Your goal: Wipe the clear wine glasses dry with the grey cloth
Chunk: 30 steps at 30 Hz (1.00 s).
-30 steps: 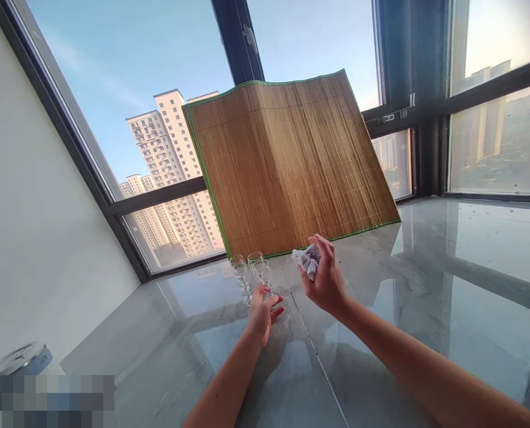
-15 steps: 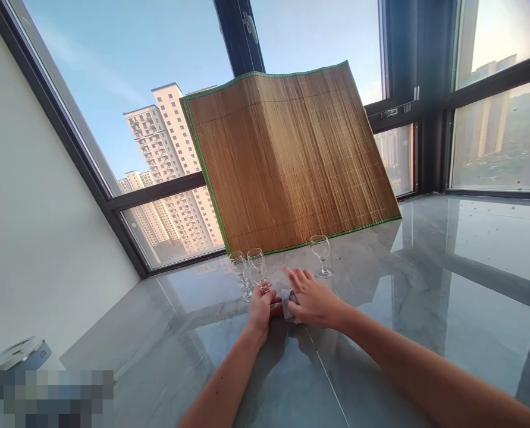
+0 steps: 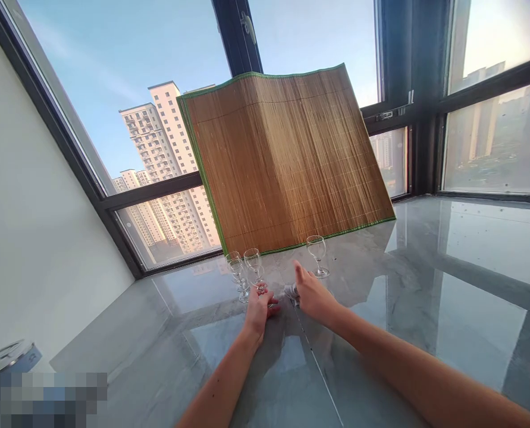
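My left hand is closed at the foot of a clear stemmed glass; the fingers and the glass overlap, so the exact grip is partly hidden. Just behind it, two stemmed wine glasses stand close together, a left one and a right one. A crumpled pale grey cloth or tissue is pinched in my right hand, whose index finger points up. Beyond that hand, apart from the others, another wine glass stands upright.
A bamboo mat with green edging leans against the window behind the glasses. The glossy grey marble-look surface has a thin seam running toward me. A white wall is at the left, with a white-and-blue bucket-like container below it.
My right hand has drawn back slightly to the right with the cloth, opening a gap from my left hand. My left hand stays nearly in place; the view shifts slightly.
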Tool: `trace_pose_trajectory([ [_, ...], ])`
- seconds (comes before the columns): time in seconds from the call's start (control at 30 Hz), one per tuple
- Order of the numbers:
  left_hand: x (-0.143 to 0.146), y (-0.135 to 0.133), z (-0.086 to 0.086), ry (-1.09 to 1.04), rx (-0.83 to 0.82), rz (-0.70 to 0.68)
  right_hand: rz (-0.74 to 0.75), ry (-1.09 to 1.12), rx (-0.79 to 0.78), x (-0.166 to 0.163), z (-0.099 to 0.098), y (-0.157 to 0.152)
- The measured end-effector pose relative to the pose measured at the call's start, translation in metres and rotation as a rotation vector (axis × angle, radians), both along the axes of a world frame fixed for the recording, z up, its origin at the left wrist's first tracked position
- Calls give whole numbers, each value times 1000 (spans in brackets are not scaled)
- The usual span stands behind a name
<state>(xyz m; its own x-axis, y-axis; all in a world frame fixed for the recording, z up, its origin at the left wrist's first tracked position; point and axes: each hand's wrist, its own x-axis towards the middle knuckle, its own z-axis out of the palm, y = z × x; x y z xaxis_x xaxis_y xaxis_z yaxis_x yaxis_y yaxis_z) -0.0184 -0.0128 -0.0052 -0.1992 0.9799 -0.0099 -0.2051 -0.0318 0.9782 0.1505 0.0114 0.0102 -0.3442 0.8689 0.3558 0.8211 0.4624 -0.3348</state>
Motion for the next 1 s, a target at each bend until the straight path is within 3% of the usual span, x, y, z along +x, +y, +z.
trace_pose_trajectory([
  [0.33, 1, -2, 3, 3, 3, -5, -66, -54, -19, -2, 0, 5],
  [0.5, 1, -4, 3, 26, -3, -4, -62, -196, -61, -3, -7, -6],
  [0.77, 0, -2, 0, 31, -5, -3, -209, -363, -98, -7, -6, -25],
  [1.0, 0, -2, 1, 28, -13, -5, -134, -311, -39, 0, 0, -13],
])
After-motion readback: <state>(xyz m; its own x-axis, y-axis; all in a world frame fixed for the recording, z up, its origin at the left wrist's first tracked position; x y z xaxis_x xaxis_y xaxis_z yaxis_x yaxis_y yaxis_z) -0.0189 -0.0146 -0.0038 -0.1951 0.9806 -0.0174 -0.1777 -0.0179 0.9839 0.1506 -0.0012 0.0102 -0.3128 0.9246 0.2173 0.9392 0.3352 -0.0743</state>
